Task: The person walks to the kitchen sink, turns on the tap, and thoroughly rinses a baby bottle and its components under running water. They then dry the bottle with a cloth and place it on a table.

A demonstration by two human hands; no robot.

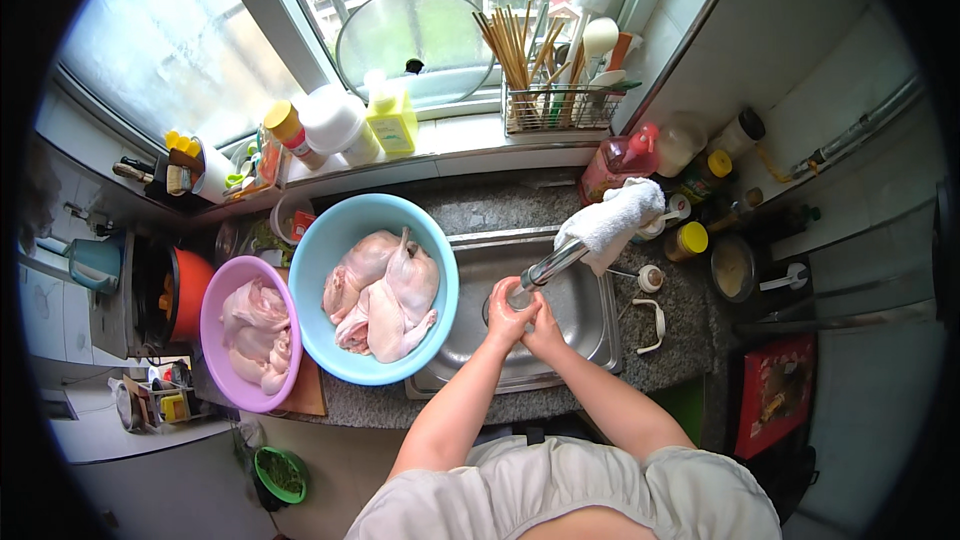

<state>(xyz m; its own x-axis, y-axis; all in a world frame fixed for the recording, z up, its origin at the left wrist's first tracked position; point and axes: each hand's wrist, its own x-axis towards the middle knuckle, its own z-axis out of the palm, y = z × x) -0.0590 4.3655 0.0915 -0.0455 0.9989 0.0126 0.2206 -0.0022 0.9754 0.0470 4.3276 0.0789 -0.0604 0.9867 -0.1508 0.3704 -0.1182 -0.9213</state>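
Observation:
Over the stainless steel sink (pixel 577 315), my left hand (pixel 507 313) and my right hand (pixel 543 324) are cupped together, wet, just below the mouth of a chrome faucet (pixel 553 264). Clear water shows between the fingers, and I see no object held. A white cloth (pixel 615 223) is wrapped around the faucet's upper part. Left of the sink stands a light blue basin (pixel 301 292) with raw plucked poultry pieces (pixel 394 292) in it. Beside that, a pink basin (pixel 214 345) holds more raw poultry (pixel 259 334).
A pink pump bottle (pixel 611 165) and several jars (pixel 686 241) crowd the counter's right side. On the windowsill stand a wire basket (pixel 562 109) of chopsticks, a yellow bottle (pixel 392 124) and a glass lid (pixel 412 30). A green tub (pixel 300 491) of greens sits on the floor.

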